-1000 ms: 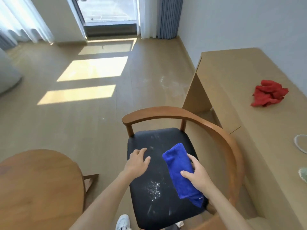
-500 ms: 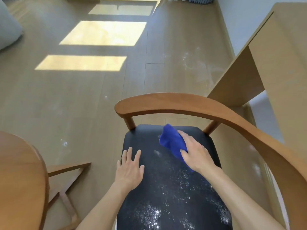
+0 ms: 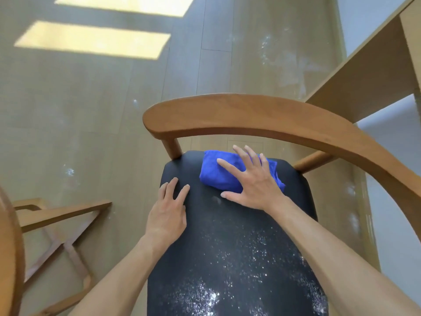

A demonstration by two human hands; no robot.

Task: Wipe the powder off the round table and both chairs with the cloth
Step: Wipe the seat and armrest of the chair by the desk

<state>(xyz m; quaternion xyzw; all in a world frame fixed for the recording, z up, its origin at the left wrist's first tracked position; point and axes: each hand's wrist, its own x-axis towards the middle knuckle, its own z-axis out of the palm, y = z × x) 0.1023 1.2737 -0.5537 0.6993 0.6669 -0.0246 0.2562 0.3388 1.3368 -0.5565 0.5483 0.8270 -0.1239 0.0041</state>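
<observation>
A wooden chair [image 3: 262, 119] with a curved backrest and a black seat [image 3: 227, 236] fills the middle of the head view. White powder [image 3: 227, 281] speckles the near half of the seat. A folded blue cloth [image 3: 216, 176] lies at the far end of the seat, under the backrest. My right hand [image 3: 252, 181] presses flat on the cloth with straight, spread fingers. My left hand [image 3: 168, 210] rests flat on the seat's left edge, holding nothing. The round table's edge [image 3: 11, 258] shows at the far left.
A light wooden desk [image 3: 376, 71] stands at the right, close behind the chair's backrest. The round table's crossed wooden base [image 3: 59, 236] sits on the floor to the left. Powder smears mark the wooden floor [image 3: 273, 53] beyond the chair.
My right hand slid the cloth from the seat's middle to its far end and flattened out over it. The view has tilted down and moved closer to the seat.
</observation>
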